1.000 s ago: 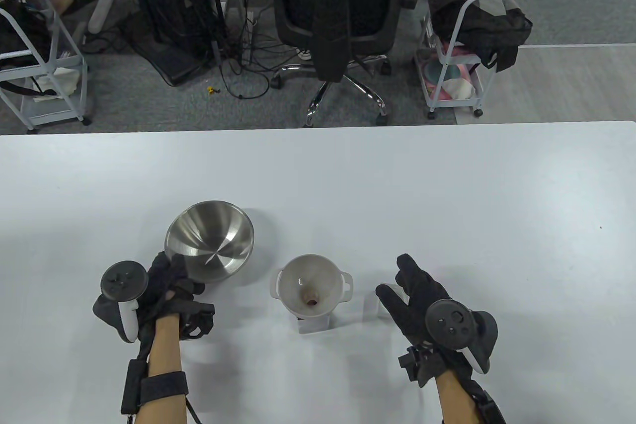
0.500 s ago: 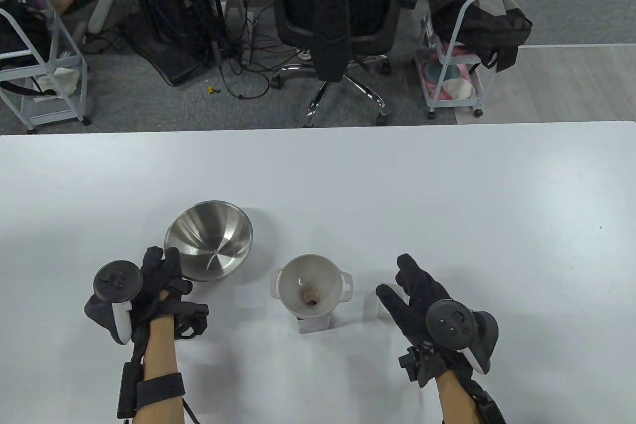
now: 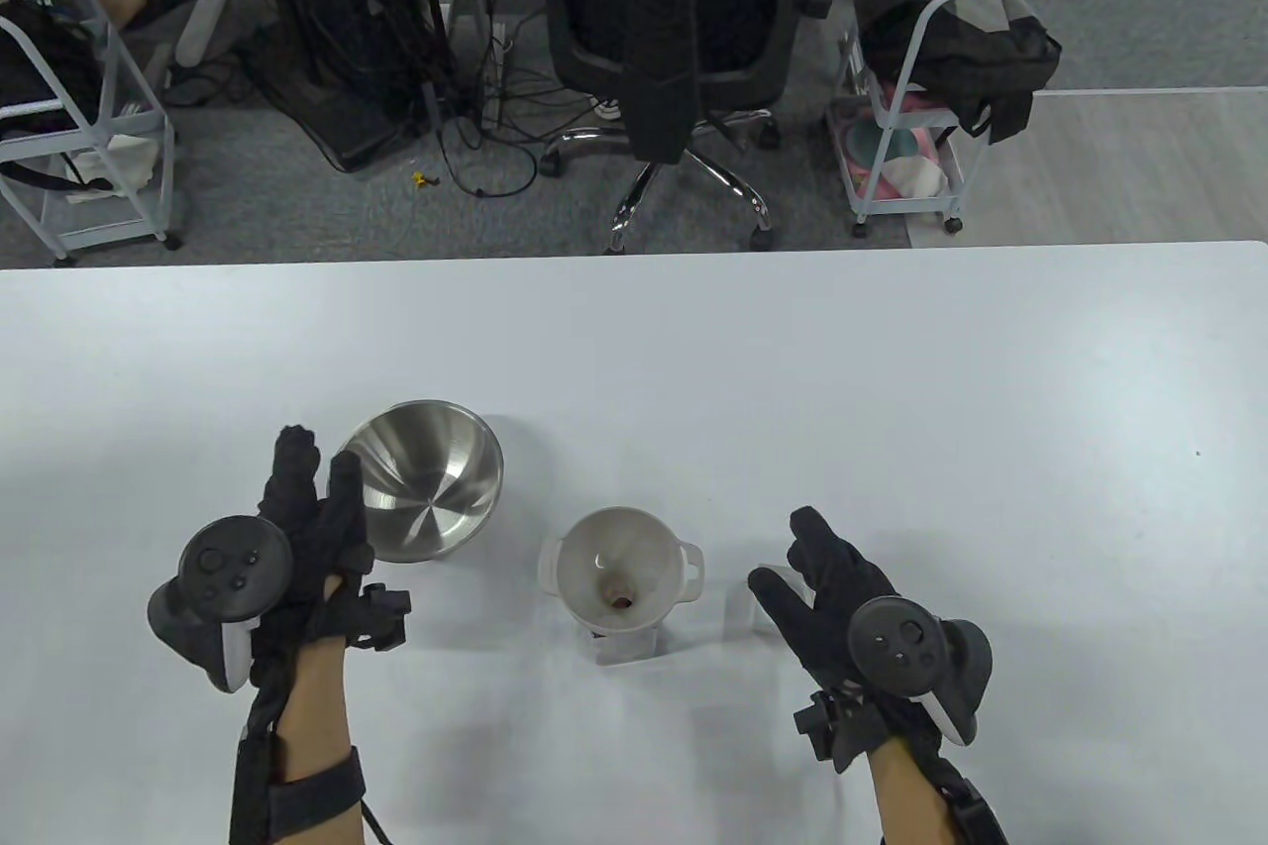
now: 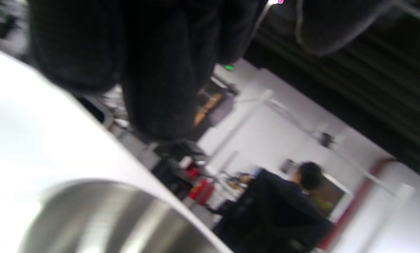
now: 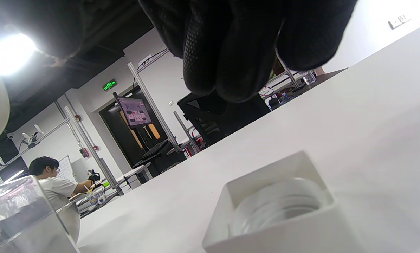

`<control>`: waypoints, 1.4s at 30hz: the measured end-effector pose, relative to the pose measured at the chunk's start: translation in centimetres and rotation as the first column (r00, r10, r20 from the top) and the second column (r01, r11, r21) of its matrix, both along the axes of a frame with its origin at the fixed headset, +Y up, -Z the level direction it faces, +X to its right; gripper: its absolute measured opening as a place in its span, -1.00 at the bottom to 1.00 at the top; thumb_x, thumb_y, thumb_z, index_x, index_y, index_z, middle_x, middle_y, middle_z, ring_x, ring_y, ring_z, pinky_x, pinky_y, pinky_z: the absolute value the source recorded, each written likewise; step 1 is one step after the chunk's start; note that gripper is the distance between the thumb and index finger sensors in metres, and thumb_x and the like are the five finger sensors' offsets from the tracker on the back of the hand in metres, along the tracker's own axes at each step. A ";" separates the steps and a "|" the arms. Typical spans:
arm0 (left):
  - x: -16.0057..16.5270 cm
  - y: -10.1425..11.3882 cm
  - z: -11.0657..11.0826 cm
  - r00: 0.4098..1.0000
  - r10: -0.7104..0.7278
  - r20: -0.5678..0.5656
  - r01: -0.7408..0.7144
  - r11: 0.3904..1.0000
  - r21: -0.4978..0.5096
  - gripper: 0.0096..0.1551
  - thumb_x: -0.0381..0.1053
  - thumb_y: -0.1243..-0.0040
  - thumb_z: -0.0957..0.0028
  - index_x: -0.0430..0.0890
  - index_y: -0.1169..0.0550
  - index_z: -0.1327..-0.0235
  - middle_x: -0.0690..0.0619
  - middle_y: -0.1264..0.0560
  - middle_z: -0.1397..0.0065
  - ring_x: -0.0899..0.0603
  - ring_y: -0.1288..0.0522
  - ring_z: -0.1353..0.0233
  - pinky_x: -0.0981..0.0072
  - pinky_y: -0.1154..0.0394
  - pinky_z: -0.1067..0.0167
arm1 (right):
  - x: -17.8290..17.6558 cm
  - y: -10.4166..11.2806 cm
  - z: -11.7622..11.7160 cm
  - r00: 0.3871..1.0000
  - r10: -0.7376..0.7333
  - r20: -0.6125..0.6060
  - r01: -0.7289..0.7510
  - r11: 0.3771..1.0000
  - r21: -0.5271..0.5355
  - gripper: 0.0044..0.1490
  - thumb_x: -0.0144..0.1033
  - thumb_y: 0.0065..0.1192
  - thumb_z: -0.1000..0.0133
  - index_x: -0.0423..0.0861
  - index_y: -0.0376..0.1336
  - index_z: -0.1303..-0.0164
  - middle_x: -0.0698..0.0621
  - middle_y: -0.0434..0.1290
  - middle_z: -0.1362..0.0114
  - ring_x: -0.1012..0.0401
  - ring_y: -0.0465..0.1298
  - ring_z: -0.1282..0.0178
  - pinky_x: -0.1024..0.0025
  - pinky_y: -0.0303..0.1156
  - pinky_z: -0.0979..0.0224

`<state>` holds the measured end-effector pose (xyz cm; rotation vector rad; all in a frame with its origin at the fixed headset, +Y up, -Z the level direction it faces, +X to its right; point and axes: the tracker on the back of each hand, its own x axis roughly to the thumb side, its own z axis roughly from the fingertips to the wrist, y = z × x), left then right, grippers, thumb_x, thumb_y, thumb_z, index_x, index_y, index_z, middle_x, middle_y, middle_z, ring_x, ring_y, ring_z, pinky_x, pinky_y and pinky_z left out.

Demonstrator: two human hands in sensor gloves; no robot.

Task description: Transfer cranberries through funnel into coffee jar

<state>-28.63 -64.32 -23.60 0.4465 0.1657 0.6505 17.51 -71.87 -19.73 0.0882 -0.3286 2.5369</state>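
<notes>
A white funnel point(image 3: 618, 568) sits in the mouth of a clear square jar point(image 3: 627, 645); dark cranberries show at the funnel's throat and inside the jar point(image 5: 16, 214). An empty steel bowl point(image 3: 428, 478) rests on the table left of the funnel, also in the left wrist view point(image 4: 101, 218). My left hand point(image 3: 307, 513) is open, fingers stretched beside the bowl's left rim, holding nothing. My right hand point(image 3: 807, 568) is open just above the jar's white square lid point(image 3: 745, 609), which lies upside down on the table point(image 5: 280, 207).
The white table point(image 3: 892, 409) stretches wide behind and to the right. An office chair point(image 3: 674, 43), carts and cables stand on the floor past the far edge.
My left hand let go of the bowl's rim, opened and moved forward along its left side. The bowl settled level. My right hand has not moved.
</notes>
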 end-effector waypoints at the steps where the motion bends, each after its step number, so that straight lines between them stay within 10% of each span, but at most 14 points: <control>1: 0.7 0.4 0.1 1.000 -0.017 0.023 0.016 1.000 0.009 -0.12 0.32 -0.07 -0.19 -0.30 -0.45 -0.51 -0.38 -0.55 -0.36 -0.26 -0.82 0.13 -0.08 -0.67 0.18 | 0.0 0.0 0.0 1.000 0.000 0.000 0.000 1.000 0.000 0.01 0.44 0.12 -0.25 -0.07 0.14 -0.70 -0.10 0.49 -0.47 -0.01 0.62 -0.32 -0.13 0.45 -0.39; 16: 8.8 1.1 -0.3 0.841 -0.074 0.536 0.107 0.994 -0.031 -0.21 0.39 -0.07 -0.16 -0.11 -0.58 -0.43 -0.23 -0.69 -0.21 -0.20 -0.82 0.21 -0.02 -0.68 0.23 | 0.0 0.0 0.0 1.000 -0.007 -0.004 0.007 1.000 0.007 0.01 0.44 0.12 -0.25 -0.07 0.14 -0.70 -0.10 0.49 -0.46 -0.01 0.62 -0.32 -0.13 0.45 -0.39; 42: 11.8 0.9 -0.3 0.767 -0.224 0.602 0.331 0.941 -0.072 -0.31 0.33 -0.21 -0.14 -0.15 -0.69 -0.24 0.03 -0.79 0.12 -0.01 -0.78 0.47 0.14 -0.70 0.37 | 0.0 0.0 0.0 1.000 -0.003 -0.005 0.003 1.000 0.005 0.01 0.44 0.12 -0.25 -0.07 0.14 -0.70 -0.10 0.49 -0.47 -0.02 0.62 -0.32 -0.13 0.45 -0.39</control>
